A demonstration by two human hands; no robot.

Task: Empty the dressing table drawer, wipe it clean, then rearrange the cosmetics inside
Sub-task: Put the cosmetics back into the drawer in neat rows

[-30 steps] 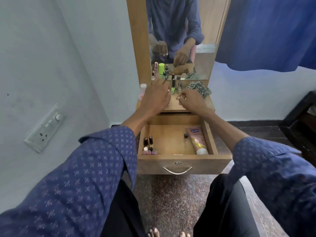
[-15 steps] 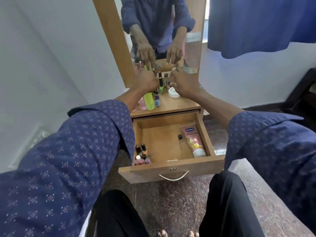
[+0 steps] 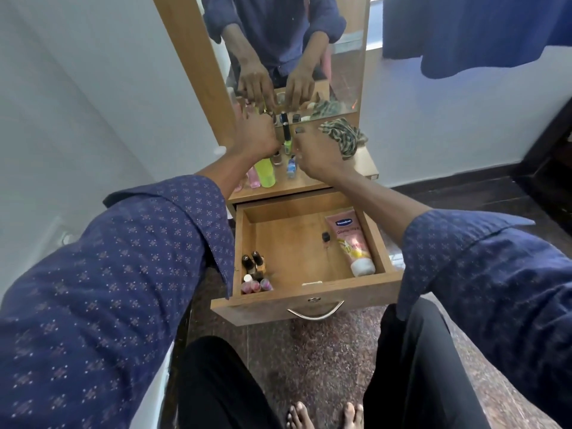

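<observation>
The wooden drawer (image 3: 309, 294) stands pulled open. Inside lie a pink Vaseline tube (image 3: 349, 243) on the right, a small dark-capped vial (image 3: 325, 238) beside it, and several nail polish bottles (image 3: 255, 270) in the front left corner. On the tabletop (image 3: 297, 185) stand a green bottle (image 3: 266, 171), a pink bottle (image 3: 253, 178), a small blue bottle (image 3: 291, 167) and a tall-capped green polish (image 3: 287, 137). My left hand (image 3: 257, 134) and my right hand (image 3: 315, 153) reach among the bottles near the mirror. Their fingertips are hidden behind the backs of the hands.
A patterned cloth (image 3: 343, 136) lies bunched on the tabletop's right by the mirror (image 3: 294, 41). A blue curtain (image 3: 464, 32) hangs at the upper right, and dark furniture (image 3: 551, 150) stands at the far right. A wall socket (image 3: 66, 238) is low on the left wall. My bare feet are below the drawer.
Both hands have moved back from the tabletop's front towards the mirror's base. The view has shifted, so the table sits more to the right. The drawer's contents are unchanged.
</observation>
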